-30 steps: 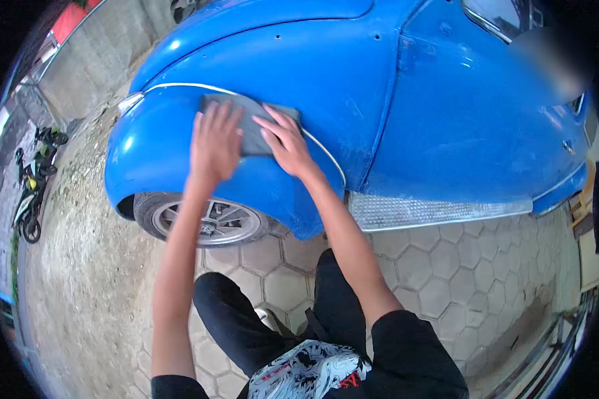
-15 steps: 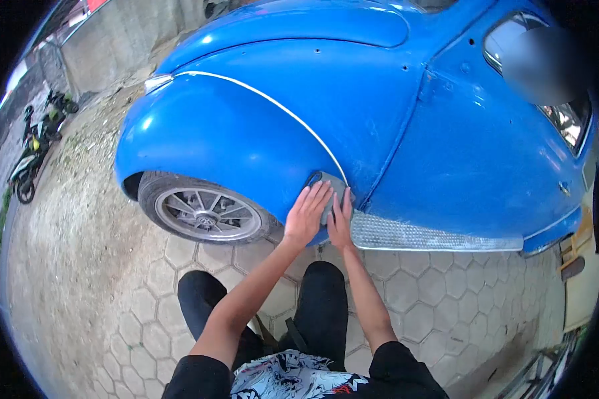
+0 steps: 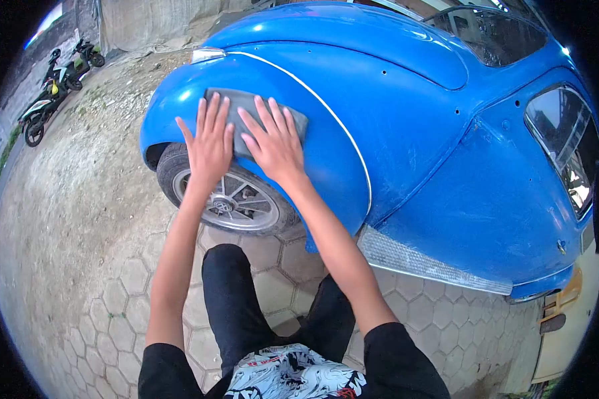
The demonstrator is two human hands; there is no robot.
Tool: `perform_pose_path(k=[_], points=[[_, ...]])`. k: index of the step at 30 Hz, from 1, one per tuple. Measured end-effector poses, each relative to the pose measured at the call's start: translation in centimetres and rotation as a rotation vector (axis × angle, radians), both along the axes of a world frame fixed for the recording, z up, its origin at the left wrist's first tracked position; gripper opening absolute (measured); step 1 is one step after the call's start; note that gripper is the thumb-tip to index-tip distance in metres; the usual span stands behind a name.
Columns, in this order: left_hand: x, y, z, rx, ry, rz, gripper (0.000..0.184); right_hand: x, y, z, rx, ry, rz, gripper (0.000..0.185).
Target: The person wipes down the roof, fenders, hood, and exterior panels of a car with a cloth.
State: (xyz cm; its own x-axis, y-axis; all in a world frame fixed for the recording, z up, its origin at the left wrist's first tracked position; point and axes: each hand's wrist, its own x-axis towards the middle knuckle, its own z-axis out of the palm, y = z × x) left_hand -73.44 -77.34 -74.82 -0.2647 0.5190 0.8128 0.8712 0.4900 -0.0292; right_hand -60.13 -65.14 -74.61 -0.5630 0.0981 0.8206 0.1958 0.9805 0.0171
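A grey cloth (image 3: 249,103) lies spread over the curved front fender (image 3: 173,110) of a blue car. My left hand (image 3: 211,143) rests flat on the cloth's left part, fingers apart and thumb stretched out to the side. On its right part my right hand (image 3: 274,143) is pressed down with spread fingers. Both palms are on the near side of the cloth, just above the front wheel (image 3: 229,203). A white trim line (image 3: 333,113) curves along the fender's edge, right of the cloth.
A ridged metal running board (image 3: 426,259) runs below the car door (image 3: 486,199). Parked motorcycles (image 3: 46,100) stand at the far left on the gravel ground (image 3: 80,179). Hexagonal paving stones (image 3: 266,286) lie under my legs. A wall (image 3: 160,23) rises behind.
Both hands and the cloth have moved left and up, from the fender's rear lower end to above the wheel. The cloth is now spread wider and the hands are farther apart.
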Motion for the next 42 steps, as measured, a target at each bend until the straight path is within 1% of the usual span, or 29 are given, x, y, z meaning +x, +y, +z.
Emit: perform_pose_path(k=[2, 3, 5, 7, 8, 9, 10, 11, 12, 13, 15, 16, 18, 19, 20, 23, 25, 27, 29, 30, 32, 33, 35, 37, 39, 42], points=[[-0.4, 0.5, 0.2, 0.01, -0.006, 0.002, 0.055, -0.5, -0.7, 0.3, -0.047, 0.027, -0.013, 0.054], [0.3, 0.8, -0.1, 0.046, -0.047, -0.051, 0.056, -0.6, -0.7, 0.2, -0.073, 0.048, -0.024, 0.053], [2.7, 1.0, -2.1, 0.111, -0.133, -0.164, 0.059, 1.6, -1.3, -2.1, -0.081, 0.05, -0.088, 0.055], [5.1, 0.9, -6.3, 0.085, -0.154, -0.23, 0.064, 4.9, -2.3, -6.1, -0.076, 0.013, -0.182, 0.056], [6.3, 1.2, -9.4, 0.01, -0.131, -0.185, 0.066, 6.4, -2.2, -9.5, -0.081, -0.004, -0.248, 0.059], [7.5, 1.6, -12.8, -0.049, -0.111, -0.218, 0.066, 7.8, -1.8, -13.9, -0.087, -0.024, -0.309, 0.061], [8.6, 2.1, -15.7, -0.105, -0.091, -0.247, 0.066, 9.3, -1.2, -17.7, -0.066, 0.012, -0.341, 0.061], [10.0, 2.5, -18.1, -0.109, -0.084, -0.273, 0.064, 10.6, -0.4, -20.7, -0.042, 0.05, -0.366, 0.061], [10.9, 3.0, -19.2, -0.112, -0.075, -0.296, 0.061, 11.9, 0.4, -22.7, -0.041, 0.05, -0.359, 0.061], [11.0, 3.2, -18.9, -0.107, -0.048, -0.298, 0.061, 12.6, 0.9, -23.6, -0.043, 0.049, -0.353, 0.061], [11.2, 2.9, -18.3, -0.098, -0.009, -0.303, 0.06, 12.9, 0.8, -23.0, -0.04, 0.063, -0.332, 0.059], [9.6, 2.1, -16.5, -0.063, 0.114, -0.311, 0.064, 12.8, 0.7, -22.2, -0.036, 0.069, -0.323, 0.059], [7.8, 0.8, -12.6, -0.077, -0.031, -0.303, 0.064, 12.1, 0.6, -19.9, -0.027, 0.025, -0.305, 0.058], [7.3, 0.0, -10.7, -0.085, -0.109, -0.294, 0.064, 11.7, 0.2, -18.2, -0.025, -0.002, -0.291, 0.058], [6.8, -0.1, -8.9, -0.062, -0.126, -0.274, 0.068, 10.7, -0.3, -15.9, -0.038, -0.02, -0.291, 0.058], [4.9, -0.1, -1.7, 0.088, -0.198, -0.225, 0.068, 5.2, -2.1, -6.9, -0.07, -0.055, -0.27, 0.056], [0.1, 0.8, 0.8, 0.119, -0.077, -0.033, 0.065, 0.8, -2.1, -1.6, -0.038, -0.047, -0.184, 0.053], [-4.9, 1.4, 2.0, 0.101, -0.098, 0.115, 0.063, -3.6, -1.1, 1.9, -0.036, -0.037, -0.075, 0.05], [-7.8, 1.1, 3.2, 0.06, -0.167, 0.16, 0.062, -6.4, 0.1, 4.1, -0.06, -0.053, 0.032, 0.048], [-8.5, 1.0, 3.7, 0.036, -0.196, 0.176, 0.062, -6.7, 0.0, 4.1, -0.066, -0.047, 0.04, 0.047], [-8.8, 1.2, 3.0, 0.093, -0.116, 0.11, 0.062, -7.1, 0.7, 4.4, -0.068, -0.019, 0.055, 0.045], [-8.1, 1.3, 2.5, 0.117, -0.072, 0.069, 0.062, -6.2, 0.6, 4.1, -0.086, 0.005, 0.048, 0.045], [-3.9, 0.3, 2.5, 0.069, -0.103, -0.066, 0.058, -2.5, -0.6, 2.2, -0.112, 0.054, 0.023, 0.045], [0.4, 0.7, 1.5, 0.018, -0.095, -0.177, 0.057, 1.8, -1.6, -0.8, -0.175, 0.087, -0.041, 0.051], [5.2, 1.7, 0.1, -0.027, -0.075, -0.28, 0.056, 5.9, -1.8, -4.7, -0.211, 0.127, -0.162, 0.052], [10.4, 4.4, -2.6, -0.226, -0.024, -0.564, 0.055, 10.7, 0.8, -12.2, -0.221, 0.249, -0.258, 0.05]])
